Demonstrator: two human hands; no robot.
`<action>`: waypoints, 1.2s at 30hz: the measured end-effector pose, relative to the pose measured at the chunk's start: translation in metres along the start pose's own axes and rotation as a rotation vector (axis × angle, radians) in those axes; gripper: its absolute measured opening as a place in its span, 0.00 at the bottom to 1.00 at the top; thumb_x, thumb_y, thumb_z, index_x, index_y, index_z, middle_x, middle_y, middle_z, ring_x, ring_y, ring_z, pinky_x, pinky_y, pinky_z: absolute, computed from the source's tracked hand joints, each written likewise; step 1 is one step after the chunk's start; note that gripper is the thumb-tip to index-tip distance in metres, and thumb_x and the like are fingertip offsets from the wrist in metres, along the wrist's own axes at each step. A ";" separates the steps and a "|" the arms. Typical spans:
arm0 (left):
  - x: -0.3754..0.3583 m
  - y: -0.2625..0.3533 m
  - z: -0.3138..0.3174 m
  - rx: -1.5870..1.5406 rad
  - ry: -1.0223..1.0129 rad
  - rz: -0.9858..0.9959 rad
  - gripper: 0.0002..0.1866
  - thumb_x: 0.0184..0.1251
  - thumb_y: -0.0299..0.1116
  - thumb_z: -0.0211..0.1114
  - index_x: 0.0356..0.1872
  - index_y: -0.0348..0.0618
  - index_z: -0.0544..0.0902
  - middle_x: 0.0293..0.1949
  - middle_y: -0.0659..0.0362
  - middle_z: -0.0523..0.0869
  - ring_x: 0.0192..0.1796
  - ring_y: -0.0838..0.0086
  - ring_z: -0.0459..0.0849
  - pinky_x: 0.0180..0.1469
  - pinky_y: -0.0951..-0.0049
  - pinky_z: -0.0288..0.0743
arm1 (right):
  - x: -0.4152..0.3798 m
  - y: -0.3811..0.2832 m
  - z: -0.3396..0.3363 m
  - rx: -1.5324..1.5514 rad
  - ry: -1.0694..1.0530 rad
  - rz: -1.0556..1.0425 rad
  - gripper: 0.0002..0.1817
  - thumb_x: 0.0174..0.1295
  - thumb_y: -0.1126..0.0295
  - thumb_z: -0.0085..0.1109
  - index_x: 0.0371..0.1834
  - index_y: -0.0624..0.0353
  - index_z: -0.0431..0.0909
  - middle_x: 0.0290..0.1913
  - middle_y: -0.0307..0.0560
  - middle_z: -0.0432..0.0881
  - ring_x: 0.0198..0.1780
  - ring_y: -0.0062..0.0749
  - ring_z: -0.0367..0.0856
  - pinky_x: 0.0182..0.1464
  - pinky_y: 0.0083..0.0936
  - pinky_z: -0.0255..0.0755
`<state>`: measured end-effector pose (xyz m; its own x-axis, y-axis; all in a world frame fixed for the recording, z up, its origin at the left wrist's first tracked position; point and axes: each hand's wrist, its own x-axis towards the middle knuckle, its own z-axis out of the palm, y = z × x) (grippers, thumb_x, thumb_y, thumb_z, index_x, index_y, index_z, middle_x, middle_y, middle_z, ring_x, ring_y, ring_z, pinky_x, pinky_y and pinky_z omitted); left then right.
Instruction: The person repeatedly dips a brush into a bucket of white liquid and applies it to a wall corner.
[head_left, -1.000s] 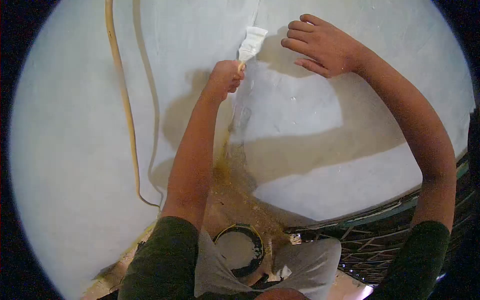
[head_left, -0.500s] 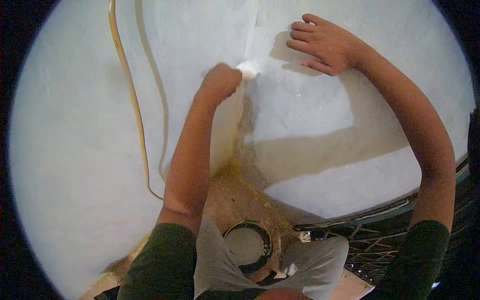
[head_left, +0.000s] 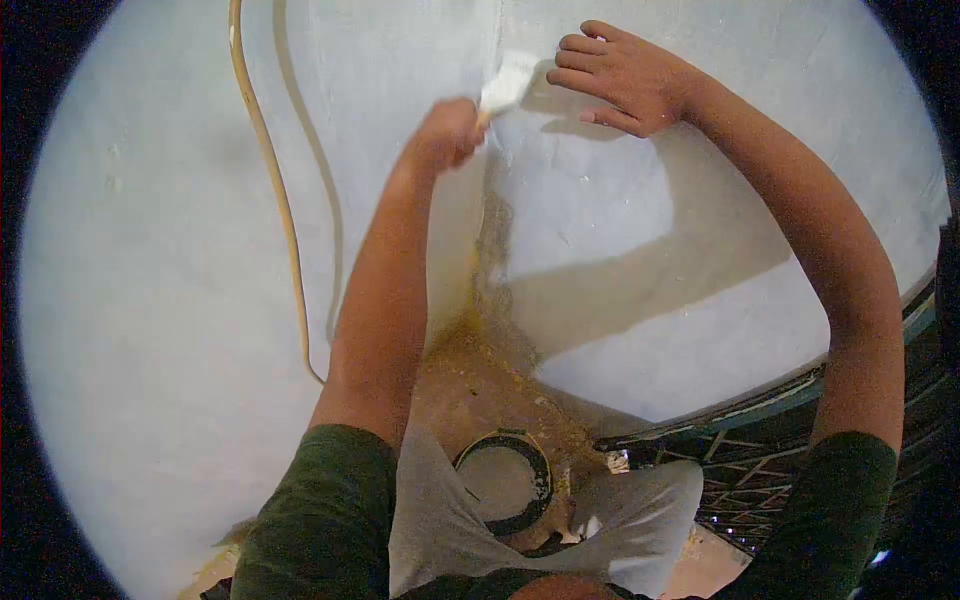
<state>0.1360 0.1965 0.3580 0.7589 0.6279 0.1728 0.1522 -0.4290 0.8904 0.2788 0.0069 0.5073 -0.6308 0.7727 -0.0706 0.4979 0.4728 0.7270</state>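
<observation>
The brush [head_left: 508, 85] has a white head and a tan handle; the wall [head_left: 620, 215] is pale bluish white, with a yellow-brown stained corner. The bucket [head_left: 541, 487] has a black rim edged in yellow and grey contents, and the floor [head_left: 470, 395] is brown, speckled yellow. Left, the cable [head_left: 272, 160] is tan; near, the trousers [head_left: 650, 515] are plain grey, the sleeves [head_left: 325, 500] dark green; right, the lattice [head_left: 745, 465] is dark and crisscrossed.

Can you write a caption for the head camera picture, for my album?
Left hand holds a white brush by the wall corner, bucket down below.
</observation>
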 end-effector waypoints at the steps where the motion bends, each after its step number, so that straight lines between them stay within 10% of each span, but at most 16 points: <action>1: -0.003 -0.018 0.014 0.101 -0.030 -0.035 0.09 0.58 0.31 0.53 0.20 0.43 0.72 0.13 0.62 0.68 0.11 0.77 0.59 0.12 0.68 0.51 | -0.001 0.000 0.000 -0.005 -0.013 0.009 0.23 0.62 0.55 0.43 0.52 0.64 0.66 0.46 0.55 0.70 0.54 0.46 0.66 0.59 0.43 0.57; 3: -0.001 -0.061 0.032 -0.026 -0.165 -0.284 0.10 0.60 0.30 0.54 0.18 0.44 0.71 0.12 0.61 0.67 0.11 0.75 0.60 0.12 0.67 0.52 | -0.001 -0.001 -0.001 -0.011 -0.034 0.012 0.24 0.63 0.55 0.43 0.51 0.65 0.67 0.46 0.55 0.70 0.54 0.46 0.66 0.59 0.43 0.57; 6: -0.010 -0.136 0.044 0.146 -0.230 -0.156 0.10 0.59 0.28 0.56 0.18 0.42 0.74 0.14 0.56 0.74 0.12 0.69 0.70 0.14 0.65 0.63 | 0.000 -0.007 -0.002 -0.042 0.078 0.025 0.22 0.62 0.57 0.47 0.50 0.63 0.68 0.43 0.54 0.71 0.52 0.45 0.68 0.56 0.42 0.60; 8: -0.020 -0.159 0.045 0.704 -0.199 0.356 0.08 0.57 0.28 0.58 0.20 0.38 0.79 0.19 0.50 0.82 0.19 0.64 0.81 0.23 0.63 0.75 | 0.002 -0.017 -0.001 -0.059 0.113 -0.027 0.22 0.61 0.56 0.48 0.49 0.63 0.68 0.41 0.53 0.71 0.50 0.45 0.68 0.54 0.41 0.61; 12: -0.017 -0.136 0.038 1.002 -0.174 0.412 0.08 0.56 0.30 0.59 0.23 0.36 0.82 0.25 0.48 0.85 0.26 0.62 0.85 0.34 0.61 0.80 | 0.004 -0.053 0.001 0.135 -0.117 0.031 0.20 0.59 0.58 0.50 0.46 0.63 0.69 0.40 0.53 0.72 0.49 0.45 0.69 0.56 0.42 0.62; 15: -0.007 -0.091 0.021 0.937 -0.105 0.317 0.09 0.56 0.30 0.59 0.22 0.36 0.82 0.23 0.50 0.84 0.23 0.64 0.84 0.30 0.64 0.78 | 0.011 -0.076 0.004 0.247 -0.318 0.077 0.16 0.60 0.58 0.51 0.41 0.61 0.70 0.37 0.51 0.74 0.45 0.43 0.70 0.51 0.40 0.64; 20: -0.020 -0.034 -0.003 -0.292 0.049 -0.251 0.12 0.61 0.36 0.59 0.21 0.42 0.78 0.14 0.61 0.75 0.13 0.77 0.71 0.13 0.71 0.63 | 0.010 -0.089 0.009 0.305 -0.282 0.110 0.16 0.64 0.55 0.48 0.33 0.58 0.72 0.30 0.48 0.75 0.45 0.44 0.73 0.46 0.39 0.67; 28: 0.008 -0.177 0.073 -0.211 -0.225 -0.135 0.12 0.57 0.38 0.54 0.18 0.45 0.71 0.14 0.64 0.68 0.13 0.78 0.60 0.14 0.72 0.52 | 0.004 -0.119 0.003 0.390 -0.302 0.088 0.18 0.65 0.54 0.47 0.32 0.59 0.75 0.30 0.48 0.77 0.44 0.42 0.73 0.47 0.38 0.67; 31: -0.031 -0.191 0.090 -0.360 -0.160 -0.502 0.11 0.57 0.36 0.53 0.19 0.44 0.75 0.15 0.59 0.73 0.15 0.72 0.71 0.16 0.70 0.60 | 0.003 -0.133 0.003 0.426 -0.375 0.077 0.17 0.62 0.55 0.52 0.27 0.58 0.73 0.29 0.46 0.74 0.42 0.41 0.71 0.45 0.37 0.66; 33: -0.040 -0.232 0.102 0.681 -0.201 0.247 0.12 0.54 0.38 0.55 0.26 0.41 0.81 0.23 0.50 0.83 0.25 0.60 0.82 0.27 0.63 0.74 | 0.001 -0.140 0.012 0.444 -0.398 0.076 0.17 0.62 0.55 0.52 0.27 0.58 0.73 0.30 0.46 0.75 0.42 0.40 0.72 0.45 0.37 0.66; 34: -0.041 -0.234 0.108 0.679 -0.199 0.249 0.12 0.54 0.38 0.55 0.26 0.41 0.81 0.23 0.50 0.83 0.25 0.60 0.82 0.27 0.63 0.74 | -0.001 -0.142 0.017 0.453 -0.423 0.073 0.17 0.62 0.55 0.52 0.27 0.58 0.73 0.30 0.46 0.75 0.43 0.40 0.72 0.46 0.36 0.66; 36: -0.055 -0.193 0.105 0.457 -0.016 -0.456 0.16 0.48 0.40 0.56 0.29 0.39 0.84 0.31 0.45 0.86 0.35 0.53 0.85 0.42 0.57 0.77 | -0.001 -0.147 0.026 0.443 -0.436 0.069 0.17 0.62 0.55 0.51 0.28 0.58 0.74 0.30 0.46 0.75 0.43 0.40 0.72 0.46 0.36 0.67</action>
<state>0.1313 0.1769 0.1327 0.5634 0.8041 -0.1898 0.7129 -0.3570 0.6036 0.2217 -0.0524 0.3826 -0.3340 0.8653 -0.3739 0.7874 0.4742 0.3939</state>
